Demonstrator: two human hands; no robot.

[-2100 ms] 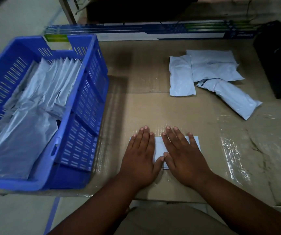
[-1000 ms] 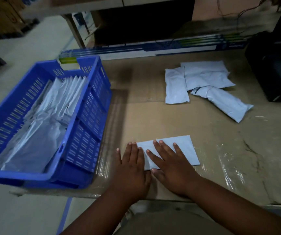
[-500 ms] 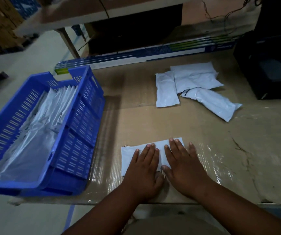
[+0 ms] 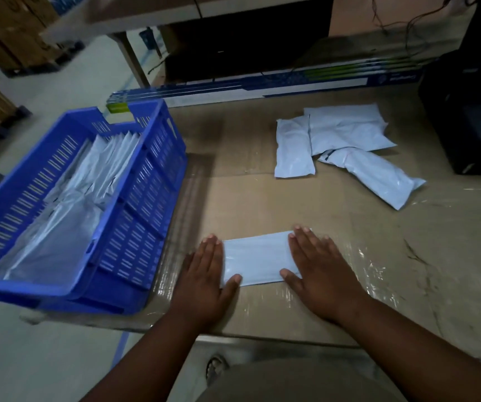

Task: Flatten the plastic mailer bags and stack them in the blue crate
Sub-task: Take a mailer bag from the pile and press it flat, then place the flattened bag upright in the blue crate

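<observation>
A warehouse packing area: stacked cardboard cartons (image 4: pixel 7 30) on the concrete floor (image 4: pixel 68 79), a cardboard-covered table (image 4: pixel 262 198), a blue crate (image 4: pixel 134 227) of mailer bags (image 4: pixel 68 216).

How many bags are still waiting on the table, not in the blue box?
4: one flat under both hands, and three in a pile farther back on the right. More could hide underneath.

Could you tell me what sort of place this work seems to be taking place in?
Probably a warehouse or packing room: stacked cardboard cartons on the floor, a cardboard-covered bench, and a blue crate of filled mailer bags waiting to be sorted.
</observation>
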